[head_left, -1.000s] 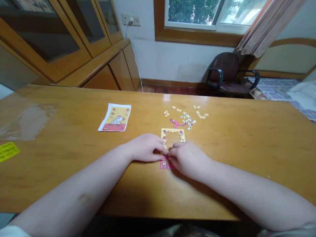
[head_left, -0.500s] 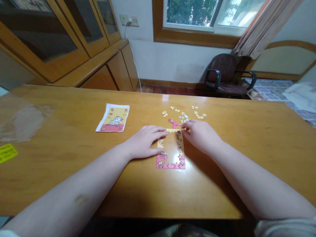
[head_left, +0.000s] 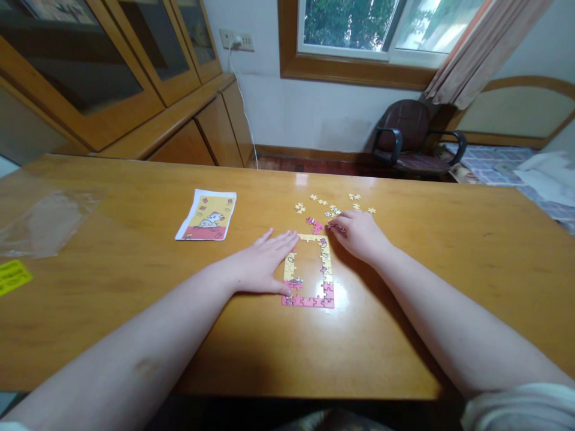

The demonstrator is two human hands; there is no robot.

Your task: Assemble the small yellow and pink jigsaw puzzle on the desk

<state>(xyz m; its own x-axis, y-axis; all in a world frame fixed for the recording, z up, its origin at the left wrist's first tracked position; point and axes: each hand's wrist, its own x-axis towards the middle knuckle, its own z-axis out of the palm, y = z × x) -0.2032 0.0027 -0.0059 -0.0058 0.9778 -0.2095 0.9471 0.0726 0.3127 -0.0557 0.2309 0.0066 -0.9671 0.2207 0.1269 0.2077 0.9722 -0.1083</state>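
A rectangular jigsaw puzzle border (head_left: 309,301), pink at the bottom and yellow above, lies on the table with bare wood inside it. My left hand (head_left: 263,263) rests flat along its left edge, fingers spread, thumb by the lower left corner. Just beyond the upper right corner, my right hand (head_left: 359,232) has its fingertips drawn together at the loose pieces; whatever they grip is hidden. Pink puzzle pieces (head_left: 317,227) lie beside those fingertips. Farther back are several scattered yellow pieces (head_left: 300,208).
A printed reference picture (head_left: 209,218) of a white animal on yellow and pink lies left of the puzzle. Clear plastic wrapping (head_left: 49,221) and a yellow label (head_left: 14,277) are at the table's far left. An armchair (head_left: 408,137) stands beyond the table.
My right hand has moved from the border's top edge slightly up toward the loose pieces. My left hand has slid down and spread along the left edge. The border has shifted slightly left.
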